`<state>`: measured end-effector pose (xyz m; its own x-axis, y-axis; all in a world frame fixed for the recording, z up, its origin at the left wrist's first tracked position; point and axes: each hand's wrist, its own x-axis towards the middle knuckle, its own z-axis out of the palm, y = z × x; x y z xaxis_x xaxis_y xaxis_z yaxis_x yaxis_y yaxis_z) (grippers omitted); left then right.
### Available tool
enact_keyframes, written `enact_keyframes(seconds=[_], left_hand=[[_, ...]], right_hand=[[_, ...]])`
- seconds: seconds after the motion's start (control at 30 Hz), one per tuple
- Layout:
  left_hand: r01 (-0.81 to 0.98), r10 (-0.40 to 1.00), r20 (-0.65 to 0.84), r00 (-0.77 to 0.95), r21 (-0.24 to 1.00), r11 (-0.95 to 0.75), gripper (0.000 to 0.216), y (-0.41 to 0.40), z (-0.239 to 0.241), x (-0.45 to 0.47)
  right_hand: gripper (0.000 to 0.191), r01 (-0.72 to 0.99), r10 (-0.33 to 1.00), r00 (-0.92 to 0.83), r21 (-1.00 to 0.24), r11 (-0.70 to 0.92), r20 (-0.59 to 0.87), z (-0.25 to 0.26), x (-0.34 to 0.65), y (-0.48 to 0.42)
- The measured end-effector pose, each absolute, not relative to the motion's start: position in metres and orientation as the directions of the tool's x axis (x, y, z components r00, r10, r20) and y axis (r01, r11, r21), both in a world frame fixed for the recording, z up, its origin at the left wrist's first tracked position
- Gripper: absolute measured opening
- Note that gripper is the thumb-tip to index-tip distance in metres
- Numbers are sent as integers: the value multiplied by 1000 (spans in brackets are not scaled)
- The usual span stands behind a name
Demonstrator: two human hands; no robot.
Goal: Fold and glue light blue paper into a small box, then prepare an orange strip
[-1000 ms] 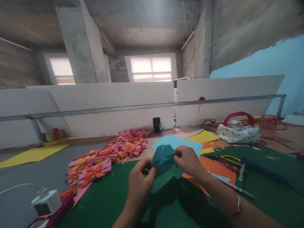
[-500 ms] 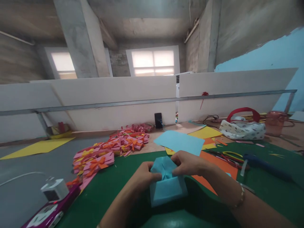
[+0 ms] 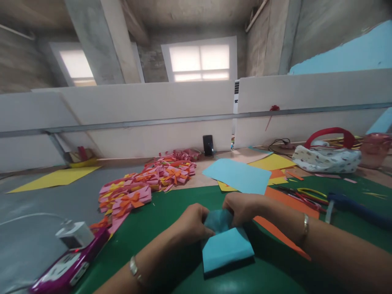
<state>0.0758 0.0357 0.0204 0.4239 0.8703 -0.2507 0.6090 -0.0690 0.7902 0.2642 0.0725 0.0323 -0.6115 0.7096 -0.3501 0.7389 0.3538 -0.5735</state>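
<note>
A folded light-blue paper piece (image 3: 227,250) rests on the green mat, its near side a flat panel with a raised, shaded part behind. My left hand (image 3: 196,222) grips its left edge, thumb on the near side of the raised part. From the far right, my right hand (image 3: 241,206) pinches the same raised part, its fingertips partly hidden behind the paper. Just beyond my hands lies a flat light-blue sheet (image 3: 237,174). An orange sheet (image 3: 292,202) shows beneath my right forearm.
Pink and orange folded paper pieces (image 3: 147,183) pile up at left. A purple power strip (image 3: 72,263) holds a white charger (image 3: 75,234). Scissors (image 3: 312,195) and a blue-handled tool (image 3: 358,208) lie right. A phone (image 3: 208,145) leans on the partition, and a patterned basket (image 3: 326,158) stands back right.
The folded blue paper has flattened on its near side, and its back part now stands raised between my hands. My view has tipped down slightly.
</note>
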Motion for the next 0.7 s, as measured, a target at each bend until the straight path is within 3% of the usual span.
enact_keyframes(seconds=[0.2,0.37,0.53,0.7], left_hand=[[584,849,-276,451,810,-47,9,45,10,63],[692,891,-225,394,711,-126,13,44,3,60],[692,890,-252,380,716,-93,11,41,-2,61],[666,863,-272,426,740,-96,4,40,0,56]], right_hand=[[13,725,734,-595,-613,314,-327,20,268,71],[21,708,805,-549,-637,304,-226,13,275,68],[7,689,745,-588,-677,258,-315,16,283,71],[8,656,701,-683,-595,464,-207,17,284,71]])
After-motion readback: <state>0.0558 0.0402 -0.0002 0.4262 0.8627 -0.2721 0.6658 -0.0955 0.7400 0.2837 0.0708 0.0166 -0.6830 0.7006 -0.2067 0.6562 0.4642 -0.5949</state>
